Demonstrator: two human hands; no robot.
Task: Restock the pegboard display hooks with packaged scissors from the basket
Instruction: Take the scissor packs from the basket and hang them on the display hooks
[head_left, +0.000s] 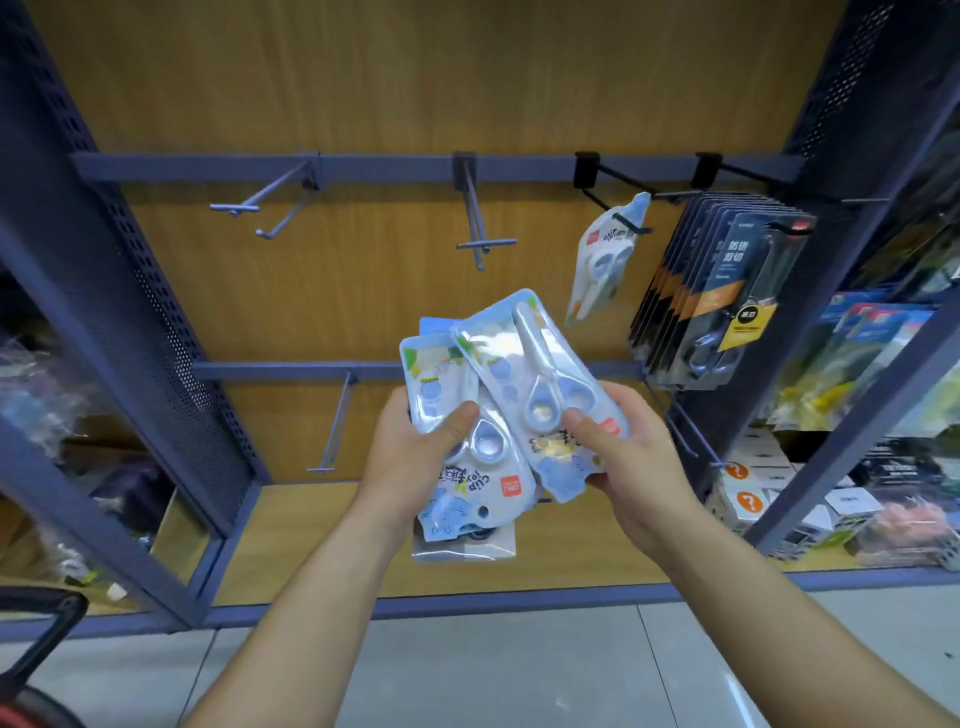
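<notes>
Scissor packs (498, 395) gripped between both hands.

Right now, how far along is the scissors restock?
Done: one blue pack hangs on a black hook, beside a full row of black packs. In hand: the left hand holds a stack of blue packs; the right hand pinches the top pack. Left: the whole stack, and three grey hooks are bare.

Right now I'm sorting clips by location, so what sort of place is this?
Probably a shop's stationery aisle: empty display hooks on rails, dark scissors packs hanging on one hook, and blue scissors packs gripped by the left hand and right hand.
</notes>
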